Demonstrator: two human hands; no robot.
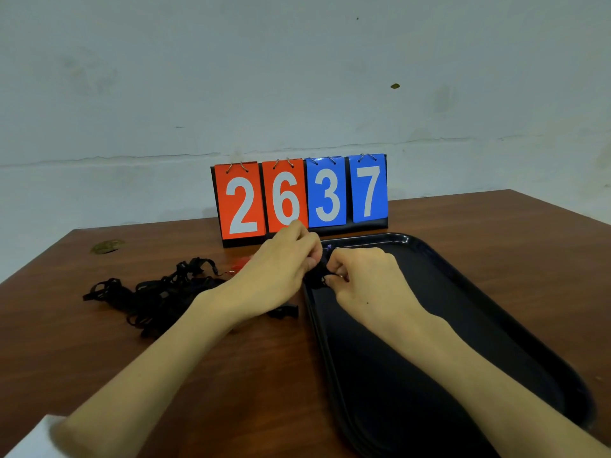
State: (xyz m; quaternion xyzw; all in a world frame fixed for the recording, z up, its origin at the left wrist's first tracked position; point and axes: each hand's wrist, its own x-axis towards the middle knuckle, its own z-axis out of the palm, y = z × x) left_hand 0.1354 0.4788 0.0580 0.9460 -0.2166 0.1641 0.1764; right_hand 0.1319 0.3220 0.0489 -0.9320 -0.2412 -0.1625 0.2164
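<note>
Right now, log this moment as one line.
left hand: pinches black strap | right hand: pinches same strap | spot: over tray corner | strap pile: on table, left of tray | scoreboard: 26 37

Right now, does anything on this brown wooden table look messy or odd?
Only the black straps: they lie in a tangled heap left of the black plastic tray. The left hand and right hand pinch a small black piece.

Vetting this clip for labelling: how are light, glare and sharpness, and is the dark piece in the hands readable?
Head view: soft even light, a faint sheen on the far rim of the black tray; head view: the dark piece pinched between left hand and right hand melts into the tray, shape unreadable.
</note>
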